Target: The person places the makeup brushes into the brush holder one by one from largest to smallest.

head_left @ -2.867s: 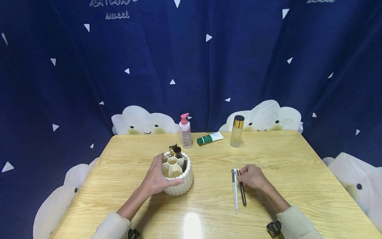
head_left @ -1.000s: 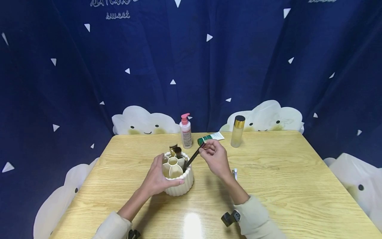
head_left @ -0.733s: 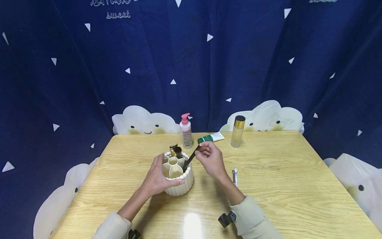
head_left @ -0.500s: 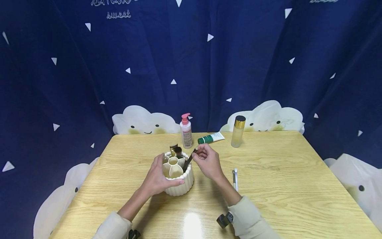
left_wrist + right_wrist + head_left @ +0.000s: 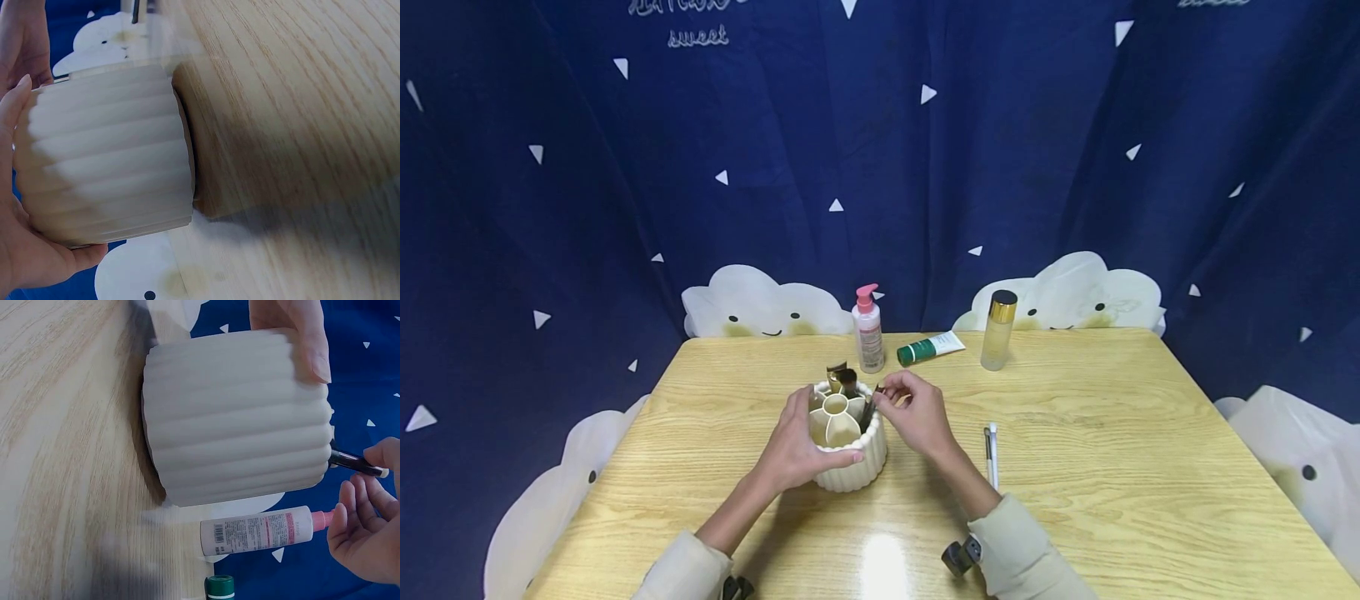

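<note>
A cream ribbed brush holder [image 5: 853, 471] with petal-shaped compartments stands on the table. My left hand [image 5: 793, 446] grips it around its left side, thumb along the front rim. Several makeup brushes [image 5: 847, 379] stick up from its back compartments. At the right rim, my right hand [image 5: 917, 412] pinches the upper end of a slim black cosmetic pencil [image 5: 355, 462]. The pencil's lower part is down in a right-hand compartment, tilted toward my right hand; the holder's wall hides that end in the right wrist view.
Two slim brushes [image 5: 993, 450] lie on the wooden table [image 5: 1120, 458], partly behind my right forearm. Toward the back stand a pink-capped pump bottle [image 5: 868, 337] and a gold-and-black-capped bottle [image 5: 997, 337], with a green-and-white tube [image 5: 928, 347] lying between them. A blue curtain [image 5: 880, 150] hangs behind.
My right hand has picked the black cosmetic pencil up off the table, carried it left to the holder and lowered it into a right-hand compartment. My left hand has stayed on the holder.
</note>
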### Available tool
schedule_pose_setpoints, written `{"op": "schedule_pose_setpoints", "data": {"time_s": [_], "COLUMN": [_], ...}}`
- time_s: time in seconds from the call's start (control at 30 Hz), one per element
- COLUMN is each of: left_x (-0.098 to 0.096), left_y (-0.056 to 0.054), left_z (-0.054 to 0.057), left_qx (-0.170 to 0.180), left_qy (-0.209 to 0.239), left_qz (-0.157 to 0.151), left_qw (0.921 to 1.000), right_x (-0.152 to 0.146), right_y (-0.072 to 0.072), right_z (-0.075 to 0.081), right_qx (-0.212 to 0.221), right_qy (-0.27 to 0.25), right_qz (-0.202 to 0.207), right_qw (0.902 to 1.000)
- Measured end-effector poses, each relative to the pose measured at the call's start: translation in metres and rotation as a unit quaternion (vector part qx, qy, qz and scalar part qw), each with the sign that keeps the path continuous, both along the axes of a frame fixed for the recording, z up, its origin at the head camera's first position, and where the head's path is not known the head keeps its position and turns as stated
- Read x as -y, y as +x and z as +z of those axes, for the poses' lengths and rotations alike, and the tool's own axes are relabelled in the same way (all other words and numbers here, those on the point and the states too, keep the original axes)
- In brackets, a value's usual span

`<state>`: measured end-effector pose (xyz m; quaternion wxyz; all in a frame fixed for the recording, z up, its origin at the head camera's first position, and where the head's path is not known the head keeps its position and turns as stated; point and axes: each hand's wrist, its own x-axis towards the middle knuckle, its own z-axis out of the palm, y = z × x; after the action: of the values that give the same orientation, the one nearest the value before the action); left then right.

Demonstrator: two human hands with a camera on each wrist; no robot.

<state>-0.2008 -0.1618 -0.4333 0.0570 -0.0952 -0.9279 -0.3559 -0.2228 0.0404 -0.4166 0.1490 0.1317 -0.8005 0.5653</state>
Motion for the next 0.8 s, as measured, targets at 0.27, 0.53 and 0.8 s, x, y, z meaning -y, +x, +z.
{"op": "schedule_pose_setpoints", "data": {"time_s": [0.27,0.53,0.8], "left_x": [0.0000,-0.0001,0.0000], "left_y": [0.0005,0.0004,0.0002], "left_z": [0.0005,0.0012,0.0011], "left_qx": [0.007,0.011,0.008], "left_qy": [-0.007,-0.013,-0.012], "left_qz": [0.002,0.003,0.004], "left_qw": [1.0000,0.9998,0.9999], "right_x": [0.0032,0.0070,0.0026], "right_y": [0.0031,0.0020,0.0023], "right_z": [-0.0055,-0.0099,-0.0061], "right_qx": [0.030,0.046,0.063], "right_qy": [0.023,0.052,0.049], "right_qz": [0.013,0.005,0.015], "right_qw": [0.9992,0.9976,0.9966]}}
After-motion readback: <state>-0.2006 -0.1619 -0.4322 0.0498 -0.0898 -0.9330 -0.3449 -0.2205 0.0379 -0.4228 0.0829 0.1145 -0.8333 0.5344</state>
